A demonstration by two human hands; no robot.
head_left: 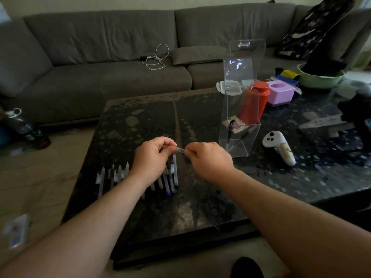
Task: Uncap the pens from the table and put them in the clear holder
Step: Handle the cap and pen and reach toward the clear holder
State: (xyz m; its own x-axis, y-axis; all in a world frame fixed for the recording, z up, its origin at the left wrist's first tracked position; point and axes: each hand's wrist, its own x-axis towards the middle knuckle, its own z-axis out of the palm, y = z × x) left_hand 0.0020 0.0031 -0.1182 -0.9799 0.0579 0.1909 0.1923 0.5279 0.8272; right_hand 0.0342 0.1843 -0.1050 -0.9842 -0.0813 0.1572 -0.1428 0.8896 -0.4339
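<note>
1. Head view: holding one pen [180, 151] level above the desk [200, 197], over the middle of its near half, between both hands.
2. Pinching one end with the left hand [153, 157], fingers curled round it, so that grip is clamped on the pen.
3. Pinching the other end with the right hand [208, 161], fingers and thumb likewise closed on it; only a short pale stretch showing between the two grips.
4. Judging the step in hand: pulling the cap off this pen. Not possible to tell which hand is holding the cap, nor whether it is already loosening.
5. Lying in a row of pens [140, 177] just beneath the left hand, near the desk's front-left corner, several more waiting, partly hidden by the wrist.
6. Standing upright toward the desk's right side, beyond the right hand, the clear holder [241, 125], with what looks like a dark pen or two already leaning inside.
7. Lying just right of the holder, a white controller [279, 147]; standing behind it, a red canister [255, 103].
8. Calling next, in all likelihood, for drawing the hands straight apart, dropping the cap, then carrying the bare pen rightward and lowering it through the holder's open top without knocking its thin walls.
</note>
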